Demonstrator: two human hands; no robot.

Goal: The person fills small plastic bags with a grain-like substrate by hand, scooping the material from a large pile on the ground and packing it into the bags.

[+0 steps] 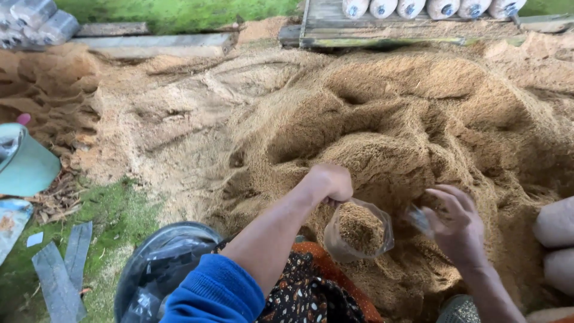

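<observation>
My left hand (330,182) is closed on the rim of a clear plastic bag (357,232) that is partly filled with sawdust. The bag's mouth faces a big heap of tan sawdust (412,119) in front of me. My right hand (457,227) sits just right of the bag with fingers curled, touching the sawdust and the bag's far edge (418,220). A blue sleeve (215,293) covers my left upper arm; patterned orange and black cloth (311,287) lies below the bag.
A teal bucket (27,164) stands at the left edge. A round dark plastic-lined container (158,269) sits bottom left. Filled white bags (430,7) lie on a wooden pallet (388,33) at the top. More packed bags (36,21) are top left, rounded bags (556,239) at the right.
</observation>
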